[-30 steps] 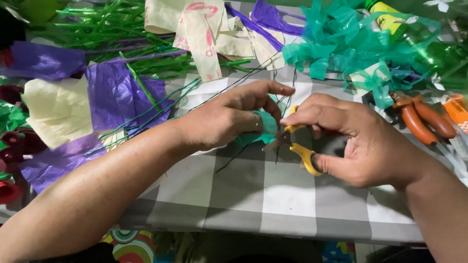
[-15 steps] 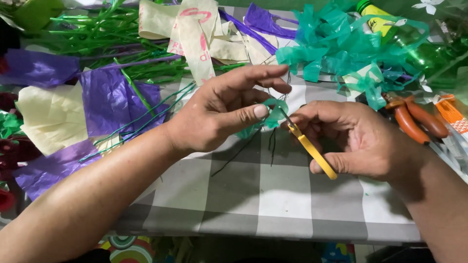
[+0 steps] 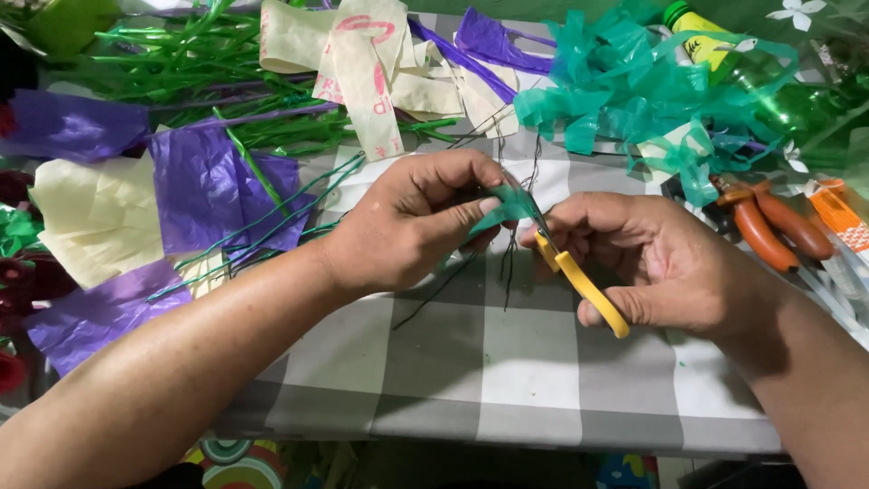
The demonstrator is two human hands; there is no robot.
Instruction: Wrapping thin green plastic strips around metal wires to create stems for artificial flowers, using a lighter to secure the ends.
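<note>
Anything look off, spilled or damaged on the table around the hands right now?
Nothing stands out. The left hand pinches a green plastic strip while the right hand works yellow-handled scissors at it. The plastic scraps behind are cluttered, but nothing looks spilled or broken.

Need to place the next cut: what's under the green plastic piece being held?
Thin dark wires hang below the green plastic piece over the checked tablecloth. The left hand and right hand cover the rest.
</note>
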